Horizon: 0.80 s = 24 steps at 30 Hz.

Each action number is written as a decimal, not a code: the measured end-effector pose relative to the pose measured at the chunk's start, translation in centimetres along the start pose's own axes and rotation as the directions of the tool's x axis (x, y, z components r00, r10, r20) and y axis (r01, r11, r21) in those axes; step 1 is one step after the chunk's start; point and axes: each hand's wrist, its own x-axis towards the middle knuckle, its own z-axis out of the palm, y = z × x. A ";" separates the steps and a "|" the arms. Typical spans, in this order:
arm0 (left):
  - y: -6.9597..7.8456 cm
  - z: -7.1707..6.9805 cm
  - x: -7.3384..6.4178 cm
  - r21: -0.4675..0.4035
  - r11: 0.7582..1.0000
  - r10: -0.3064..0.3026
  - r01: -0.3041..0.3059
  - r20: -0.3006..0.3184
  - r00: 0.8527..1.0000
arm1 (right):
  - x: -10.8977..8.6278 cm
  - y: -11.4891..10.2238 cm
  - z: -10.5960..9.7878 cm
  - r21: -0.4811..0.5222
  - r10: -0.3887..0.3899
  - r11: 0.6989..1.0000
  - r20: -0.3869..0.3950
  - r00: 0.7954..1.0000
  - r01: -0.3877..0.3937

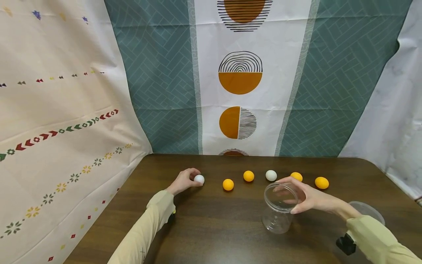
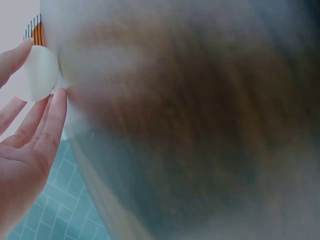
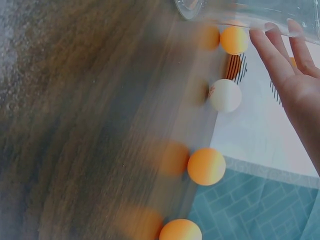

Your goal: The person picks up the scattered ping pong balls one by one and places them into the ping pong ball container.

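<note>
My left hand [image 1: 184,181] pinches a white ping-pong ball [image 1: 199,179] at the left of the dark wooden table. In the left wrist view the thumb lies on one side of this ball [image 2: 41,74] and the fingers on the other. A clear plastic jar [image 1: 276,222] without a lid stands right of centre, its mouth facing up. Near its rim, my right hand [image 1: 308,196] grips it, with thumb in front and fingers behind. The right wrist view shows those fingertips against the jar wall [image 3: 240,15].
Two orange balls [image 1: 228,184] [image 1: 248,176] lie mid-table. Farther right come a white ball [image 1: 271,175] and two more orange balls [image 1: 296,176] [image 1: 321,183]. A clear round lid [image 1: 370,211] lies partly behind the right forearm. Patterned cloth [image 1: 158,91] hangs along the table's far edge.
</note>
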 end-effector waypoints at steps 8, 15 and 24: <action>0.1 0.1 0.0 0.009 1.000 0.016 -0.017 0.011 1.000 | 0.3 0.2 0.2 0.011 0.028 1.000 0.002 1.000 -0.028; 0.3 -0.1 -0.1 0.004 1.000 -0.003 0.003 0.026 1.000 | 0.8 0.4 0.3 0.011 0.017 1.000 0.025 1.000 -0.018; 0.3 -0.2 0.0 -0.001 1.000 0.009 -0.009 0.034 0.999 | 1.3 0.3 0.6 0.006 0.063 0.998 0.014 0.998 -0.063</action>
